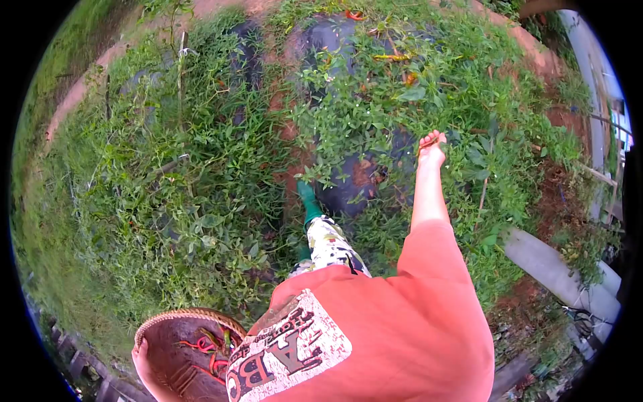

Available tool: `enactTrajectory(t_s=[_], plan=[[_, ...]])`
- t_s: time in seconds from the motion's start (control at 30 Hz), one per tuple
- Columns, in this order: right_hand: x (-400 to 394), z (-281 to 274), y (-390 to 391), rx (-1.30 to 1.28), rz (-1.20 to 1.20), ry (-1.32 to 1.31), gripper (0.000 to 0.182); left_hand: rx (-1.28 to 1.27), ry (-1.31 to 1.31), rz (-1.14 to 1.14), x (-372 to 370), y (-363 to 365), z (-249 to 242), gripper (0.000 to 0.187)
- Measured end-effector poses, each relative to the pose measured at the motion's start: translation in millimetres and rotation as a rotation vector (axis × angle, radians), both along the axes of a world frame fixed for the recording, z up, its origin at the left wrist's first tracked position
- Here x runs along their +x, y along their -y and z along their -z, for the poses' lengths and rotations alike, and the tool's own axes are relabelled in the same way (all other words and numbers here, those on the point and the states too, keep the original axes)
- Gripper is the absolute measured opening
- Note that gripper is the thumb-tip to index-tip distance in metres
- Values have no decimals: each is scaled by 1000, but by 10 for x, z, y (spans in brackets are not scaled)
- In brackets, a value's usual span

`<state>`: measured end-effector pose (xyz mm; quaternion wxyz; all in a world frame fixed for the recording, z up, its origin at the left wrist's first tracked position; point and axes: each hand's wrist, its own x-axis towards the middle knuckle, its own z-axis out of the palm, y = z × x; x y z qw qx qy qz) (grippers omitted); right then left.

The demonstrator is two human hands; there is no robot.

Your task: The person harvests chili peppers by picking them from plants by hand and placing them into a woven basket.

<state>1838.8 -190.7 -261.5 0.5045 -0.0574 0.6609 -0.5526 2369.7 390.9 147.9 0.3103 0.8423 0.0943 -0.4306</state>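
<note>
My left hand (142,358) grips the outer side of a round woven basket (151,329) at the lower left, its fingertips on the rim. Several red and partly green chili peppers (216,358) lie inside the basket. My right arm reaches forward over the plants, and my right hand (432,153) is closed, palm side up. Across its curled fingers shows a slender brownish-green thing that looks like a chili pepper (434,140); its ends are hard to make out. Leafy green plants (375,110) surround the right hand.
Black plastic sheeting (348,191) covers the soil under the plants. A narrow dirt furrow (280,107) runs ahead, with my green boot (308,201) in it. Thin stakes (181,74) stand among the plants. A grey slab (546,261) lies at right. Red chili peppers (353,15) show farther ahead.
</note>
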Motion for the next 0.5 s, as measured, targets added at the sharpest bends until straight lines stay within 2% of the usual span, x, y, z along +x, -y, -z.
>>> enactTrajectory(t_s=[0.03, 0.07, 0.17, 0.2, 0.3, 0.5], plan=[[22, -11, 24, -36, 72, 138, 20, -3, 0, 0, 3, -19, 23, 33], [9, -11, 37, 22, 126, 163, 16, -8, -1, -9, 3, -46, 35, 33], [-19, 16, 0, 34, 39, 176, 15, -8, 2, -19, 16, -91, 75, 33], [22, 9, 29, 76, 105, 175, 14, -8, 5, -25, 16, -105, 88, 33], [50, -38, 29, 92, 77, 190, 12, -16, 13, -43, 2, -166, 135, 33], [171, -221, -33, 32, 25, 185, 27, -24, 32, -58, -23, -198, 224, 32]])
